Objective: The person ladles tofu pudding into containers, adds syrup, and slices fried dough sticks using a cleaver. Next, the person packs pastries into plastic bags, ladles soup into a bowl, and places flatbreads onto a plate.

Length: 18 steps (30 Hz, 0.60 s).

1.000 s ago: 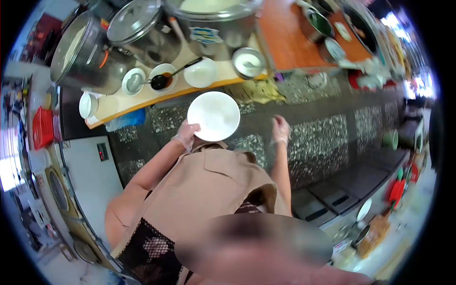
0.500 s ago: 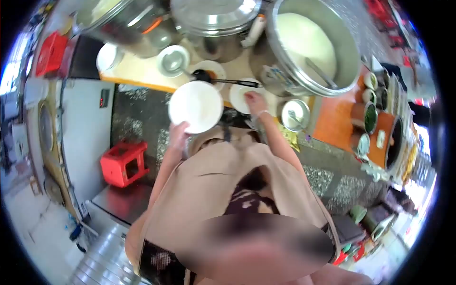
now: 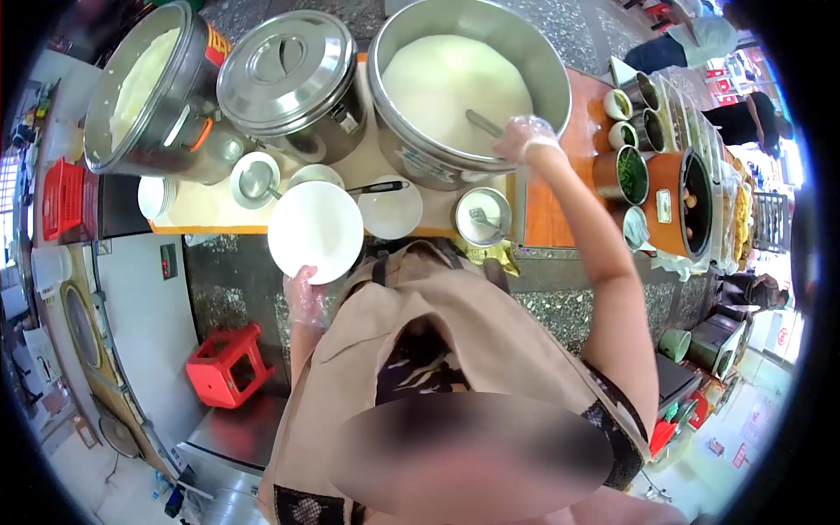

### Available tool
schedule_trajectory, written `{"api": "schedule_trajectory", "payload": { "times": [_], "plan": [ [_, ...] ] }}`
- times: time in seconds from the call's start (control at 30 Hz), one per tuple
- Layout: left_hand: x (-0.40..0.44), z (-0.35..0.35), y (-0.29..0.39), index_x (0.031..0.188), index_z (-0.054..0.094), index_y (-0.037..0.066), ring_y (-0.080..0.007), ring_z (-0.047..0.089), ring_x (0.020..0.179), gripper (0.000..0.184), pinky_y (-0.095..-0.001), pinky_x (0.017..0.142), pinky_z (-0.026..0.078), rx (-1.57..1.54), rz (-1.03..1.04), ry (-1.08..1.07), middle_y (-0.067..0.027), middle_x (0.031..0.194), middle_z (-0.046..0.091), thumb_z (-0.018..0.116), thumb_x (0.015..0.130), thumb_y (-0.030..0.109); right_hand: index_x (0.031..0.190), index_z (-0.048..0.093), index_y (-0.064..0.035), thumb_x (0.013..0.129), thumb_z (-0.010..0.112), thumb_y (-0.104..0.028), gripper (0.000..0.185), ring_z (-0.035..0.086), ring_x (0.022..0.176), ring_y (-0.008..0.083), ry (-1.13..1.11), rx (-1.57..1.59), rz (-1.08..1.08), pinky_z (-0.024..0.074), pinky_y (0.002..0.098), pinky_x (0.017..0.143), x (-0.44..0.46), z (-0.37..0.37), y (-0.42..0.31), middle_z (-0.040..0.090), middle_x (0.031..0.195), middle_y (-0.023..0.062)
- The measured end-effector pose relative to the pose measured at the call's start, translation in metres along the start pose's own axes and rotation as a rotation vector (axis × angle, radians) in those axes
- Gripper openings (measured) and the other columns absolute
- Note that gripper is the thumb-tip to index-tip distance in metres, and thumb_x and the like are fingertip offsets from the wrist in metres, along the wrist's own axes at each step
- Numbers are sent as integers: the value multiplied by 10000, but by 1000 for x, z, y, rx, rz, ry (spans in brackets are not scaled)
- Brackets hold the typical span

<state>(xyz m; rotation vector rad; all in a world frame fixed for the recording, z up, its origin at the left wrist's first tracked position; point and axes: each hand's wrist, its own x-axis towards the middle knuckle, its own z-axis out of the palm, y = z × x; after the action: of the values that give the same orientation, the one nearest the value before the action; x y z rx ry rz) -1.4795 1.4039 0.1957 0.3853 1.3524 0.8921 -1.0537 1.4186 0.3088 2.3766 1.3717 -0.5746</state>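
Note:
My left hand [image 3: 304, 297], in a clear glove, grips the near rim of a white bowl [image 3: 315, 232] in front of the counter's edge. The inside of the bowl looks bare. At the right side of a large open steel pot [image 3: 424, 157], my gloved right hand [image 3: 528, 140] is closed around the upper end of a metal ladle handle [image 3: 482, 122]. The ladle's head is hidden in the thick white liquid [image 3: 446, 83], perhaps porridge, that fills much of the pot.
A lidded steel pot [image 3: 289, 74] and another open pot [image 3: 144, 96] stand left. A strainer [image 3: 255, 179], white plate [image 3: 391, 214], black-handled utensil [image 3: 378, 187] and steel bowl [image 3: 483, 217] lie nearer. Food containers [image 3: 623, 175] line the right. A red stool [image 3: 229, 367] stands below left.
My right hand has moved from above the white plate up to the ladle in the pot and taken hold of it. My left hand still holds the bowl; the view has shifted.

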Motion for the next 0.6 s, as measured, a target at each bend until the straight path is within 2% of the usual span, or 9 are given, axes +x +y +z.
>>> {"api": "schedule_trajectory", "payload": {
  "times": [0.03,0.1,0.2,0.27,0.3,0.37,0.47,0.6],
  "plan": [
    [2,6,1,1193,450,-41,-276,601,920,541,-366,762,531,10,7,-48,-150,1056,557,552,663,-4,889,676,-33,721,592,-246,284,633,901,295,-55,19,-57,499,368,748,20,9,12,662,907,158],
    [0,19,4,1197,443,-47,-279,598,931,547,-362,780,526,-15,26,-64,-152,1059,557,545,660,-18,892,676,-28,714,596,-238,286,641,868,307,-103,33,-111,511,364,708,53,23,25,666,883,155],
    [-4,28,-1,1209,426,-58,-287,590,953,565,-356,812,515,-52,42,-68,-157,1068,556,531,654,-39,757,589,-80,785,579,-254,177,537,602,184,-480,606,95,438,317,529,82,29,27,555,661,47],
    [-6,29,-4,1217,416,-64,-292,586,964,577,-356,828,509,-68,41,-70,-160,1075,555,524,651,-47,666,530,-115,832,568,-265,227,467,426,102,-728,992,235,388,285,410,86,26,26,481,513,-25],
    [-7,30,-6,1221,409,-66,-294,585,968,580,-358,832,509,-78,24,-92,-162,1083,553,521,652,-48,666,530,-115,832,568,-265,227,467,426,102,-724,989,239,388,285,410,86,24,26,481,513,-25],
    [-13,35,-5,1224,403,-69,-296,584,971,583,-361,836,508,-94,5,-112,-165,1090,550,517,653,-48,649,438,-159,876,529,-292,278,317,401,21,-664,1000,264,281,224,392,75,12,21,333,496,-85],
    [-22,42,2,1233,388,-76,-298,581,979,592,-364,851,504,-71,-9,-122,-170,1100,544,509,655,-51,673,462,-149,871,537,-297,258,319,401,43,-621,1004,237,252,226,391,57,-5,24,372,513,-70],
    [-28,55,14,1249,376,-73,-295,570,1002,610,-367,876,493,-60,21,-172,-173,1111,535,503,652,-56,705,482,-128,862,542,-294,236,332,357,73,-531,967,179,263,251,354,37,-12,33,422,524,-52]
  ]
}}
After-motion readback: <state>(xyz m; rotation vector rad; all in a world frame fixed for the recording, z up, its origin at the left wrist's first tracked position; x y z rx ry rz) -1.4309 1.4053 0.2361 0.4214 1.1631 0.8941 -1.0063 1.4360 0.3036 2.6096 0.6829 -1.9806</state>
